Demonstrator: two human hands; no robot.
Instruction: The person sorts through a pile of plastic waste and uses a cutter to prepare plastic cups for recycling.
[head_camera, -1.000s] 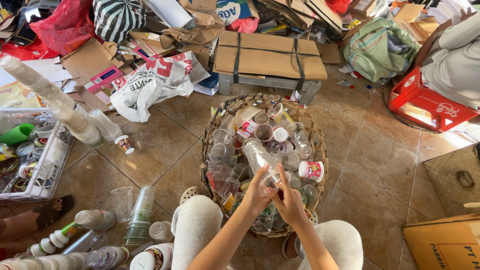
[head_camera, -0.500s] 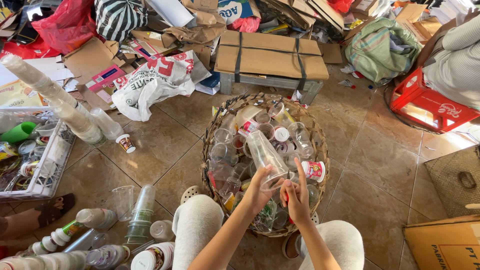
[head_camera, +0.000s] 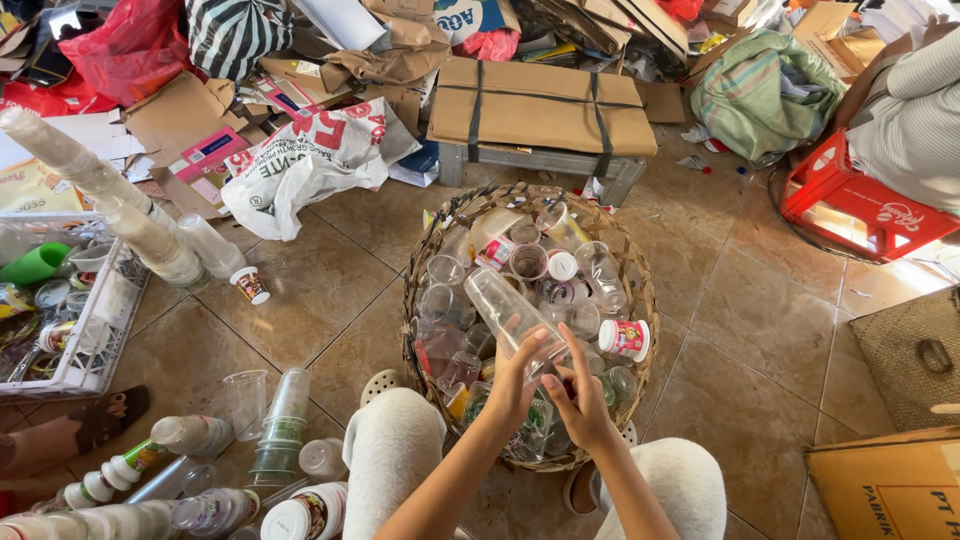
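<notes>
My left hand (head_camera: 512, 385) grips the lower end of a stack of clear plastic cups (head_camera: 500, 308), which tilts up and to the left over a woven basket (head_camera: 424, 262). My right hand (head_camera: 580, 395) is right beside it, fingers touching the bottom of the same stack. The basket sits on the tiled floor between my knees and is full of several clear and printed plastic cups. A small red-and-white printed cup (head_camera: 624, 339) lies in the basket just right of my hands.
Nested cups (head_camera: 283, 425) and bottles (head_camera: 190, 435) stand on the floor at my left. A white wire crate (head_camera: 95, 345) holds long cup stacks (head_camera: 100, 190). Strapped flat cardboard (head_camera: 540, 105), bags and a red crate (head_camera: 855, 205) with another person's sleeve lie beyond.
The cup stack and both hands have shifted slightly right and down over the basket. My right fingers have moved in against the stack's bottom end.
</notes>
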